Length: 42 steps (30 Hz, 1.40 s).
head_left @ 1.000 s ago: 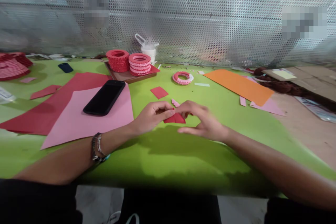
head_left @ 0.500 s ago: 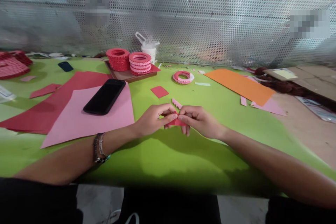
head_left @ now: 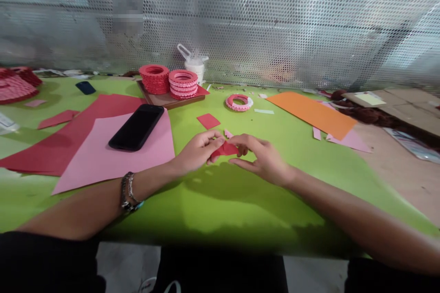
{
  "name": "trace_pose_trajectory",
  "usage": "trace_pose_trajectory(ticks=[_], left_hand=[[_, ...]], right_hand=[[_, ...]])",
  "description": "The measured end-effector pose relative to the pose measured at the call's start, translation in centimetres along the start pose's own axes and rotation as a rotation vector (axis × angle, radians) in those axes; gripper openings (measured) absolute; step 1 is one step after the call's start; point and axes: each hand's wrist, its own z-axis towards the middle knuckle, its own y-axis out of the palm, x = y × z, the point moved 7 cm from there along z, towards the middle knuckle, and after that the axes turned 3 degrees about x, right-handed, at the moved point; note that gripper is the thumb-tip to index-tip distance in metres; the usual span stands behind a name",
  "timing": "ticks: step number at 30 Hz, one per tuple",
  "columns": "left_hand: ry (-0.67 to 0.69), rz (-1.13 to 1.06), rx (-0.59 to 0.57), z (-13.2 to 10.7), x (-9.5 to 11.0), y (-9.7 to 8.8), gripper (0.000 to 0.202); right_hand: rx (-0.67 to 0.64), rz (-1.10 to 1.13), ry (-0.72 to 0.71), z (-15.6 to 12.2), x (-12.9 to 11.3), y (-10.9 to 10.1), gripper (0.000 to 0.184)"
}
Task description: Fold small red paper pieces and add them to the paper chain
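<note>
Between thumb and fingers, my left hand [head_left: 197, 154] pinches a small creased piece of red paper [head_left: 227, 148]. My right hand [head_left: 264, 159] is at the paper's right edge, its thumb apart from the fingers; the index finger reaches over the paper, and whether it touches is unclear. Just behind the fingers lies a pink strip with a toothed edge [head_left: 227, 133]. A flat red paper square [head_left: 208, 121] rests farther back on the green table. Beyond it is a pink and red ring with a toothed rim [head_left: 239, 102], white on one side.
Stacked red rings [head_left: 154, 79] and pink rings [head_left: 183, 84] stand on a brown tray [head_left: 187, 102] beside a white cup [head_left: 195, 67]. A black phone [head_left: 136, 127] lies on pink paper [head_left: 99, 165] at left. Orange paper [head_left: 311, 114] lies right; a perforated metal screen [head_left: 240, 23] closes the back.
My right thumb has come away from the red paper and dropped lower, opening that hand. The paper has shifted slightly left and up with my left hand, and more of it shows.
</note>
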Motion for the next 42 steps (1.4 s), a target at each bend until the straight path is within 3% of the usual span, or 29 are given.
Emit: trace_pose_trajectory(ticks=[2, 4, 10, 16, 25, 33, 42], left_hand=[[-0.031, -0.050, -0.044, 0.1, -0.3, 0.4, 0.014], [-0.033, -0.099, -0.094, 0.0, -0.3, 0.8, 0.018], [0.122, 0.048, -0.084, -0.4, 0.6, 0.6, 0.048], [0.133, 0.169, -0.028, -0.5, 0.5, 0.5, 0.020], [0.125, 0.070, 0.015, -0.6, 1.1, 0.0, 0.019], [0.123, 0.044, 0.010, -0.6, 1.1, 0.3, 0.017], [0.156, 0.052, -0.006, -0.7, 0.9, 0.6, 0.018]], right_hand=[[0.035, -0.007, -0.050, 0.0, -0.3, -0.2, 0.012], [0.065, 0.026, -0.001, 0.1, 0.0, -0.5, 0.010], [0.059, 0.499, 0.453, -0.2, 2.6, 0.3, 0.012], [-0.001, 0.798, 0.550, -0.3, 2.8, 1.6, 0.012], [-0.039, 1.265, 0.658, -0.4, 3.5, 2.5, 0.019], [-0.067, 1.246, 0.678, -0.5, 3.5, 2.8, 0.018], [0.046, 0.850, 0.593, -0.2, 3.1, 1.3, 0.012]])
